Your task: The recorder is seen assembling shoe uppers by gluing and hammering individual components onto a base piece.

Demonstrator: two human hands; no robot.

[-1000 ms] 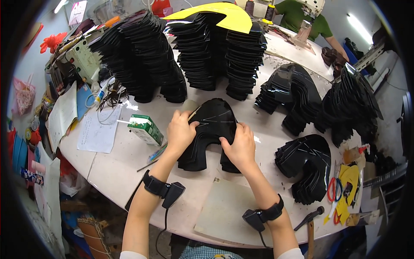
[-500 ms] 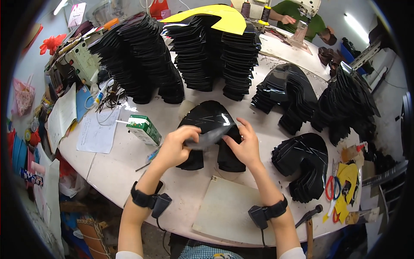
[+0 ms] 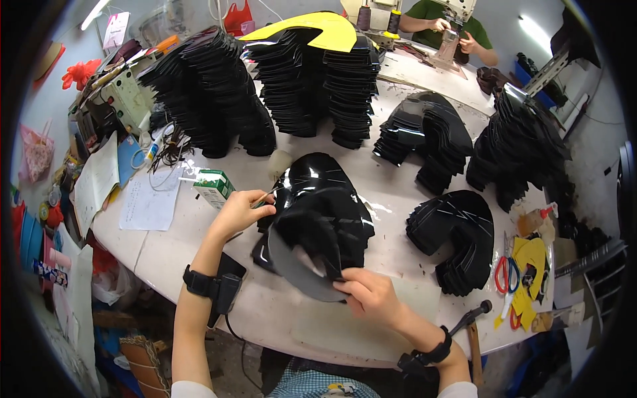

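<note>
My right hand (image 3: 373, 295) pinches the near end of a glossy black curved shoe-upper piece (image 3: 292, 272). The piece is bent and tilted, and its grey edge curves toward me. Behind and under it lies a similar U-shaped black stack (image 3: 318, 169) with thin pale lines on top. At the left side of that stack, my left hand (image 3: 244, 211) is closed on a thin stick-like tool (image 3: 268, 194). The tool's tip is too small to make out. Just behind the left hand stands a green and white drink carton (image 3: 213, 184).
Tall black stacks (image 3: 206, 93) stand at the back, one topped by a yellow template (image 3: 312, 30). More black stacks (image 3: 458, 239) are at right, near scissors (image 3: 507, 273) and a hammer (image 3: 472, 318). A pale board (image 3: 371, 325) lies in front. Another person (image 3: 444, 26) works behind.
My right hand has come toward me, drawing the black piece's near end with it. My left hand has shifted left, off the middle of the stack. The view has moved slightly.
</note>
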